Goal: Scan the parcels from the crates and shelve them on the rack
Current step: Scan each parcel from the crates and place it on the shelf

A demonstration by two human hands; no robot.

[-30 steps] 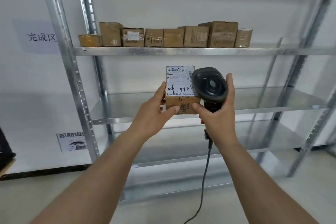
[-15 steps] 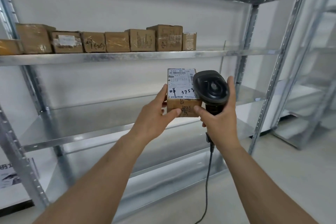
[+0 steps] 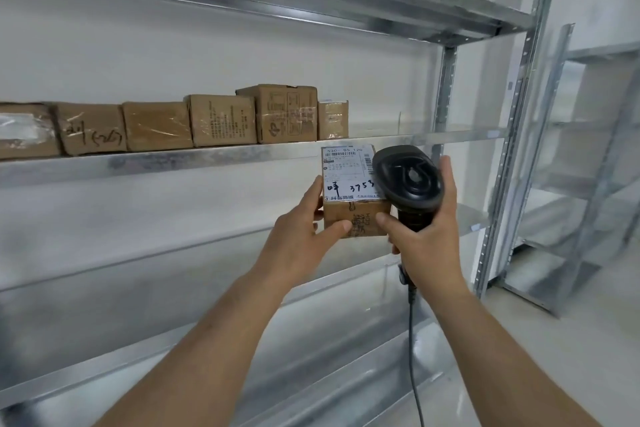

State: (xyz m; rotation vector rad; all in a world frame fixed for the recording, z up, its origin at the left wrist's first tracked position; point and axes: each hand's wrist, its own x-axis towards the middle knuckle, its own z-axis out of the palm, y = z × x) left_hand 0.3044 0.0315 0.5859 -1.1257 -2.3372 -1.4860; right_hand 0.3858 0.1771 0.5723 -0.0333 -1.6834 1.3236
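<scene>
- Parcel point(image 3: 353, 196): we hold this small brown cardboard box up in front of the rack point(image 3: 242, 158), just below the front lip of the shelf carrying the row of parcels point(image 3: 221, 120). A white printed label with black handwriting covers its upper face; the bare cardboard below is stamped.
- Left hand point(image 3: 304, 236): our thumb lies across the near face and the fingers point(image 3: 317, 189) wrap the left side, gripping the box.
- Right hand point(image 3: 427, 236): curled round the scanner point(image 3: 407, 180) handle, thumb tip touching the box's right edge.
- Scanner: black moulded plastic, rounded head beside the label, cable hanging down.
- Rack: galvanised steel, dull grey, perforated uprights.
</scene>
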